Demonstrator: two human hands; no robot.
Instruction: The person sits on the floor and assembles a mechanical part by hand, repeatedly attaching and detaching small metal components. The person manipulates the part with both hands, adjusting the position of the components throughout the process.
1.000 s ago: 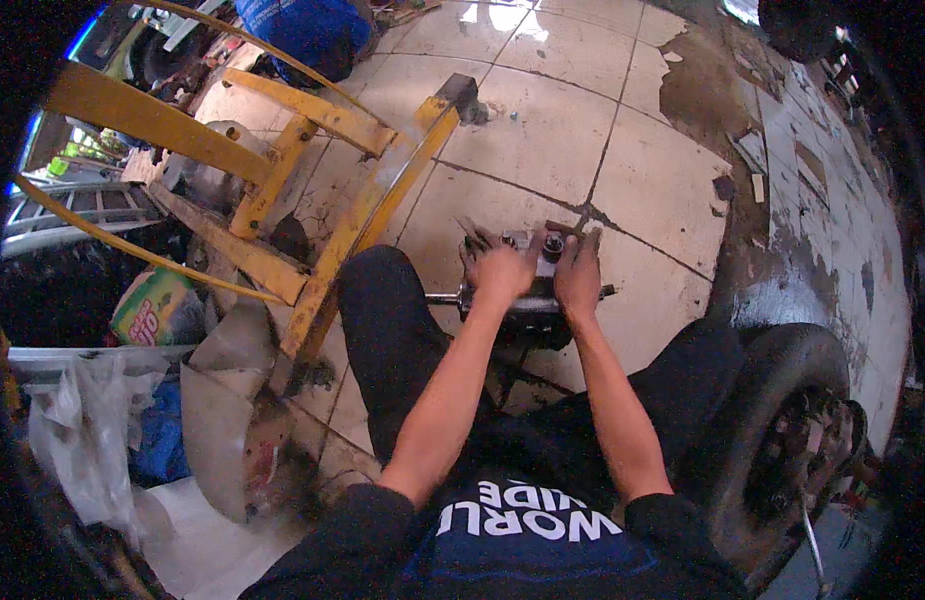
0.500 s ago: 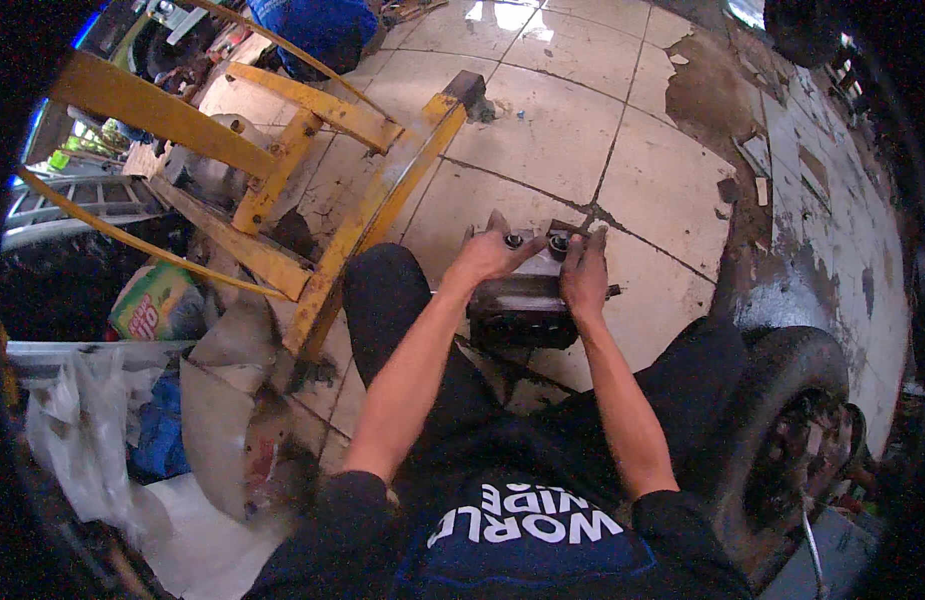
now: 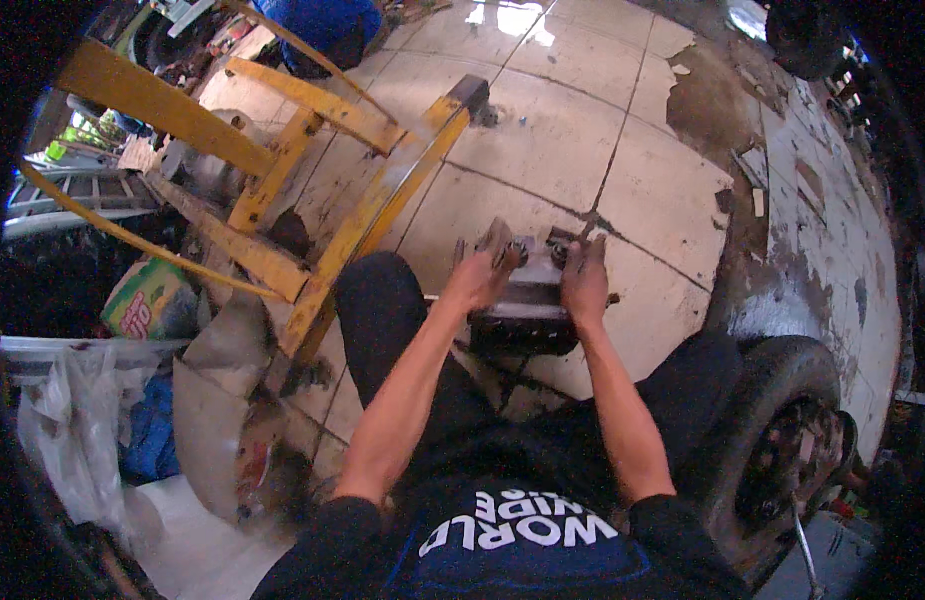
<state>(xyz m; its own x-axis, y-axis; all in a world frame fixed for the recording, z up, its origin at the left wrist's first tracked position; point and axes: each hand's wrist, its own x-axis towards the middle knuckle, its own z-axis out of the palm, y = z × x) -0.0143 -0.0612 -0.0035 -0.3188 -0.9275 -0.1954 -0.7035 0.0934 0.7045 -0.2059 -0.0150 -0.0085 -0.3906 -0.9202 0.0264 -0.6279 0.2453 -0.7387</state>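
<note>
Between my knees on the tiled floor sits a dark, box-like metal part with a grey upper face, a black near side and two round knob-like pieces on top. My left hand is closed at its left end, fingers by the left round piece. At the opposite end my right hand wraps the edge, its fingers by the right round piece. Both palms face inward, and they hide the part's ends. A thin rod end sticks out beyond my right hand.
A yellow metal frame stands to the left. At the right lies a wheel with a tyre. Plastic sheeting and a green package are at far left. Broken flooring lies at far right; someone in blue is beyond the frame.
My left hand has drawn a little left and nearer, its fingers pulled back from across the top of the part. My right hand remains at the right end with a small finger shift.
</note>
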